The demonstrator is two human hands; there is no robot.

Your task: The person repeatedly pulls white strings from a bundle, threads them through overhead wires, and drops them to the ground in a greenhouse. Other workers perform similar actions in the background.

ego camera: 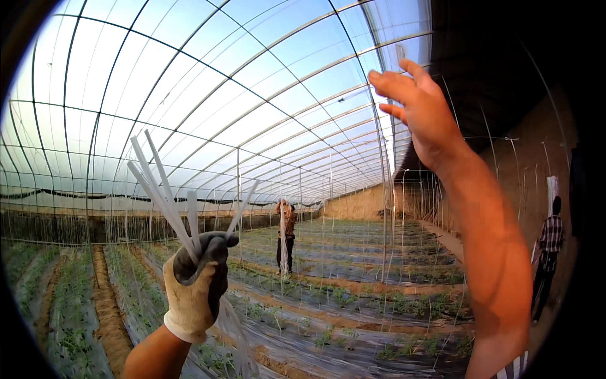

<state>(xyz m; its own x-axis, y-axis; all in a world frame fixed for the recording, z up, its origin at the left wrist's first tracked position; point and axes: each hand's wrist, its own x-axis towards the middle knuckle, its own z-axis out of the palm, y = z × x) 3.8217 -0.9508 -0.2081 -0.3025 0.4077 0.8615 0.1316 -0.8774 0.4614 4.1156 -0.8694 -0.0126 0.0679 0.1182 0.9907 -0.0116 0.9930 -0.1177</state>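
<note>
My left hand [201, 279], in a cream knit glove with dark coated fingers, is closed around a bundle of translucent white plastic strips [161, 203]. Their ends fan out above the fist, and long tails hang below it. My right hand [414, 106] is bare and raised high at the right, fingers apart, beneath the greenhouse roof. No object shows clearly in it. Behind it run the roof's metal ribs and a dark wire [362, 71].
Rows of young green plants [75, 322] grow through plastic mulch between soil strips [108, 303]. Thin vertical strings and a metal post [384, 227] rise among them. A co-worker [287, 232] with raised arms stands mid-field; another person [549, 246] in checks stands at right.
</note>
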